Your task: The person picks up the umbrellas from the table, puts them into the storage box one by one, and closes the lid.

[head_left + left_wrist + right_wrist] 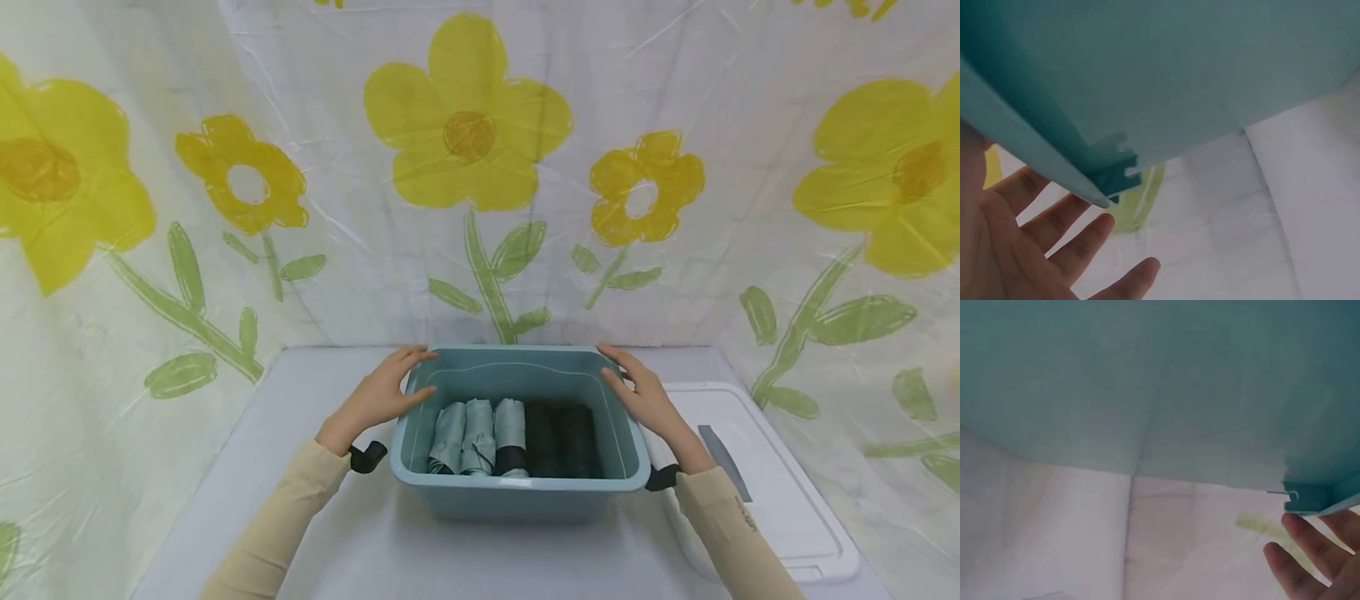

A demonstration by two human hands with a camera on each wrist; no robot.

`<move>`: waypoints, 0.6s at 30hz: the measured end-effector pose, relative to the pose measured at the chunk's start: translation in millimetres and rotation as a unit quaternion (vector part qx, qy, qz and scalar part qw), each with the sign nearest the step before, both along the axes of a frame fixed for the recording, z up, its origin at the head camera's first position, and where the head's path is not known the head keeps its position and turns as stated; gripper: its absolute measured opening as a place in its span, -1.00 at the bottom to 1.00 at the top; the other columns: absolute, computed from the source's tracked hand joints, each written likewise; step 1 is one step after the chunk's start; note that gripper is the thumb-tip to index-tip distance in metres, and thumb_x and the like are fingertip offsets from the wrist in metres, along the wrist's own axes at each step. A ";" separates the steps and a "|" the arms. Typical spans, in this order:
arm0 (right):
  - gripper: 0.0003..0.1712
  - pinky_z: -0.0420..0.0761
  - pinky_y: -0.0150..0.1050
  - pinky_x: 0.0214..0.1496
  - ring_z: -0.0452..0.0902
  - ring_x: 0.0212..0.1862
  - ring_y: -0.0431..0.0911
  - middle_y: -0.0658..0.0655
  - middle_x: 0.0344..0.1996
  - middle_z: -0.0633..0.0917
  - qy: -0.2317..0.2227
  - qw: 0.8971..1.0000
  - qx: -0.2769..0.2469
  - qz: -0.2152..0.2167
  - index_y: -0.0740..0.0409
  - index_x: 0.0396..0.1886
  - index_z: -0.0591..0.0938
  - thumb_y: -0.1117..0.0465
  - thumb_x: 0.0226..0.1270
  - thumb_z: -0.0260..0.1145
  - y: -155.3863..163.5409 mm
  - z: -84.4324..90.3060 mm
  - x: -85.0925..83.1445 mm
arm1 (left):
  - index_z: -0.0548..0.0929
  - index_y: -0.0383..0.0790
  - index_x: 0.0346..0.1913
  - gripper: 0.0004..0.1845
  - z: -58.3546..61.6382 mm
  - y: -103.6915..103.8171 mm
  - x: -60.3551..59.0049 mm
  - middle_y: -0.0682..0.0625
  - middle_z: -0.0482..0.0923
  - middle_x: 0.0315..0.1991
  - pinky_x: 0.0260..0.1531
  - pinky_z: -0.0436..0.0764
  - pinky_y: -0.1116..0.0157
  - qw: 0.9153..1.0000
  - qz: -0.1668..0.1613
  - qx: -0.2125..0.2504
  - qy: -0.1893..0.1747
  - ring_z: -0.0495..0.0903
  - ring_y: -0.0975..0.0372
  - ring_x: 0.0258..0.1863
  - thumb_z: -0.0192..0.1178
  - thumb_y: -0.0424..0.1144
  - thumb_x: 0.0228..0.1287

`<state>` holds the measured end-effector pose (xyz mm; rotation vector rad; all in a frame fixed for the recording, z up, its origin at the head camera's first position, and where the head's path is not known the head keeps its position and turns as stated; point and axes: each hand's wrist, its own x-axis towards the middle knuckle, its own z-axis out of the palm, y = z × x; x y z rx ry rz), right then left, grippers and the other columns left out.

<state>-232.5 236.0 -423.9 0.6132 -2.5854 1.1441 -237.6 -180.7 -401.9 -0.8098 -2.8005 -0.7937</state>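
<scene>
A teal plastic storage bin (517,503) stands on the table, its top uncovered. Inside lie several rolled bundles in a row, pale grey-blue rolls (478,429) on the left and black rolls (561,437) on the right. My left hand (373,393) is at the bin's left rim, thumb above it; in the left wrist view its fingers (1082,245) stretch out, spread, beneath the rim's edge. At the opposite side, my right hand (647,402) rests at the right rim with extended fingers (1313,540) touching the rim's underside near a small moulded catch.
A white lid (787,508) with a grey strip lies to the right of the bin, partly under the right forearm. The white-covered table (225,500) ends at a hanging curtain (345,275) printed with yellow flowers. Dark bands (367,457) circle both wrists.
</scene>
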 end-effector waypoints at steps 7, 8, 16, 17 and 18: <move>-0.48 0.35 0.25 0.13 0.26 0.27 0.24 0.26 0.27 0.38 -0.006 1.000 -0.009 -0.017 0.13 0.34 0.31 0.12 0.43 0.07 12.5 -2.4 2.5 | 0.27 0.02 0.36 -0.34 -8.7 -2.4 1.4 -0.04 0.08 0.42 0.13 0.29 -0.18 1.000 0.013 0.011 -0.026 0.09 0.00 0.38 0.16 0.08 0.23; -0.48 0.35 0.25 0.13 0.26 0.27 0.25 0.27 0.27 0.38 -0.005 1.000 -0.010 -0.021 0.14 0.34 0.31 0.12 0.43 0.07 14.9 -3.1 3.1 | 0.26 0.02 0.37 -0.33 -9.5 -2.8 1.7 -0.02 0.06 0.43 0.13 0.29 -0.18 0.999 0.014 0.009 -0.029 0.08 0.01 0.39 0.14 0.11 0.23; -0.49 0.37 0.23 0.11 0.29 0.24 0.27 0.33 0.23 0.40 0.028 0.997 0.006 -0.068 0.21 0.30 0.35 0.13 0.42 0.09 33.5 -8.8 11.1 | 0.14 0.00 0.43 -0.27 -18.3 -4.3 4.3 0.00 -0.07 0.47 0.22 0.18 -0.18 1.000 -0.002 0.009 -0.030 -0.05 0.04 0.43 0.01 0.20 0.28; -0.50 0.38 0.23 0.09 0.30 0.23 0.27 0.33 0.22 0.42 0.035 0.996 0.007 -0.076 0.22 0.29 0.37 0.14 0.41 0.09 35.2 -9.1 12.6 | 0.12 0.01 0.43 -0.28 -19.3 -4.3 4.4 0.01 -0.08 0.47 0.22 0.17 -0.18 0.999 -0.002 0.014 -0.032 -0.06 0.05 0.44 0.01 0.20 0.29; -0.50 0.39 0.23 0.08 0.31 0.22 0.26 0.32 0.21 0.43 0.043 0.996 0.007 -0.084 0.22 0.28 0.38 0.14 0.41 0.10 37.0 -9.4 14.1 | 0.11 0.02 0.43 -0.28 -20.0 -4.2 4.3 0.01 -0.10 0.48 0.22 0.16 -0.18 0.999 -0.004 0.017 -0.033 -0.06 0.05 0.44 0.00 0.20 0.29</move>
